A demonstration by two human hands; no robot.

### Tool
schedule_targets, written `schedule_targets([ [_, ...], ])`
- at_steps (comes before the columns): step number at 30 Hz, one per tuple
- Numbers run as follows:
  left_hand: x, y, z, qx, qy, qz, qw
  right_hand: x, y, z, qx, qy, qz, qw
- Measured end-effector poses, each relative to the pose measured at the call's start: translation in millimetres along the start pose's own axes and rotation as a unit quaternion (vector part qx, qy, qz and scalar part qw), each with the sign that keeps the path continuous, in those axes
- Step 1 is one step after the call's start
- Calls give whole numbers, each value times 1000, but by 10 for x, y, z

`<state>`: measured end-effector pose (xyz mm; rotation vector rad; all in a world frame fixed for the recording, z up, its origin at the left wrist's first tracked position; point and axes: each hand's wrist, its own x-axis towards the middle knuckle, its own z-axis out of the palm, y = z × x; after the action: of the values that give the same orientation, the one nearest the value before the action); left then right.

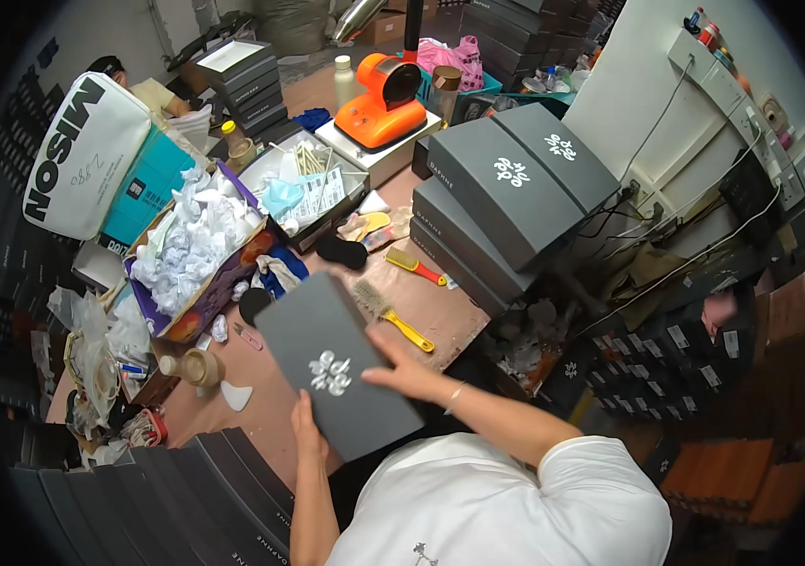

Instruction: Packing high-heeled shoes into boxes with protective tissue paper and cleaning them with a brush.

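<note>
A dark grey shoebox (313, 321) with a pale flower-like emblem on its lid is tilted in front of me, over the near part of the workbench. My left hand (308, 431) grips its lower left edge, with the fingers partly hidden by the box. Across the lid's right edge lies my right hand (409, 366), its thumb on top and its fingers along the side. Just beyond that hand is a yellow-handled brush (393, 316). Farther off rests a second brush (415, 266) with a red and yellow handle.
Grey shoeboxes (502, 179) are stacked at the right, and more boxes (152, 500) stand in a row at lower left. A purple carton (197, 325) holds crumpled white paper. An orange machine (381, 111) stands at the back. A brown jar (200, 367) sits left. Another person (159, 97) is at far left.
</note>
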<state>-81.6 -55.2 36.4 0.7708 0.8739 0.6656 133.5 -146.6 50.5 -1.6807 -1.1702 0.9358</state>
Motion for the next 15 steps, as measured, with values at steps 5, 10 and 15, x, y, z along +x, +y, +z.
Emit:
schedule_targets([
  [5, -10, 754, 1370, 136, -293, 208, 923, 6, -1182, -2553, 243, 71, 136, 958],
  [10, -324, 760, 1552, 295, -312, 280, 859, 367, -1402, -4002, -201, 145, 236, 940],
  [15, -401, 434, 788, 419, -244, 304, 820, 543, -1911, -3250, -598, 103, -34, 794],
])
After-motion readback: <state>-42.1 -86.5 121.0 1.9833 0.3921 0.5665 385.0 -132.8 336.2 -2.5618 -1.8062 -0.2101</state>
